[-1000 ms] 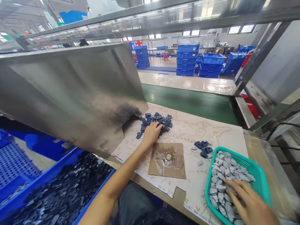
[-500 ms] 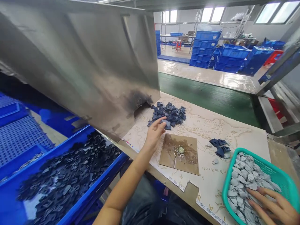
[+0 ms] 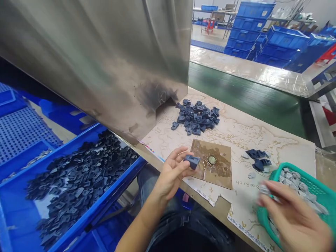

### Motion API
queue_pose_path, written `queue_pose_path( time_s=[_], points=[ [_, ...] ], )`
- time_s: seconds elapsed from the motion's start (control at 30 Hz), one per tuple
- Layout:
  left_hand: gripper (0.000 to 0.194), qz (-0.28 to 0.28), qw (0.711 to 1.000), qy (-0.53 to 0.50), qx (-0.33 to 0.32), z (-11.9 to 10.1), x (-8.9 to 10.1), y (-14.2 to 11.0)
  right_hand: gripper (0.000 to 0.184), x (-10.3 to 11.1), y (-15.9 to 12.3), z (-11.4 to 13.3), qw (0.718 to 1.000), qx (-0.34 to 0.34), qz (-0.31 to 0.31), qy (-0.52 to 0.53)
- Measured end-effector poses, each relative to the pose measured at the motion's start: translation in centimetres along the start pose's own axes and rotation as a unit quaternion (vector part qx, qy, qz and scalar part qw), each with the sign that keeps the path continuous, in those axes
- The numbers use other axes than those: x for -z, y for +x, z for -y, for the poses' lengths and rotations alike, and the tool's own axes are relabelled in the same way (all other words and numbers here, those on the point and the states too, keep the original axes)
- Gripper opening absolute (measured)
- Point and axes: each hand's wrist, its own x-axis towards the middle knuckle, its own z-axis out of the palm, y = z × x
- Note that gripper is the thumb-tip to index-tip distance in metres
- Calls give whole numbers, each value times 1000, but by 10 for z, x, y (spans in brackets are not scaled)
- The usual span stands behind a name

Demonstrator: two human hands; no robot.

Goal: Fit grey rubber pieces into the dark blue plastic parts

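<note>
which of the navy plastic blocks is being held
The small navy plastic block gripped by the left hand; the others lie on the cream map-printed sheet.

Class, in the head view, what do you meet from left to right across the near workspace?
Blue crate of dark parts, left hand gripping a dark piece, round disc on cardboard, small cluster of dark pieces, green basket.

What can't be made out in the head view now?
Head view:
Grey piece: outline blurred, in the right hand.
Dark part: partly covered by the left hand.
Teal basket: partly covered by the right hand, cut off by the right edge.
Blue bin: cut off by the left edge.
</note>
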Motion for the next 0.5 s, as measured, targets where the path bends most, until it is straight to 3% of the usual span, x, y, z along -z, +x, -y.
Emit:
queue_pose_path(
  time_s=[0.1, 0.17, 0.37, 0.5],
  points=[
    [44, -15, 1000, -7, -13, 3, 5, -15, 32, -55, 4, 32, 980, -14, 96, 175],
    [48, -25, 1000, -14, -9, 3, 10, -21, 29, -73, 7, 43, 959, -33, 141, 243],
    [48, -35, 998, -30, 40, 9, 17, -20, 32, -77, 10, 45, 930, -125, 172, 298],
    [45, -28, 994, -76, 77, 16, 13, -21, 30, -83, 9, 38, 919, -148, 176, 319]
  ],
)
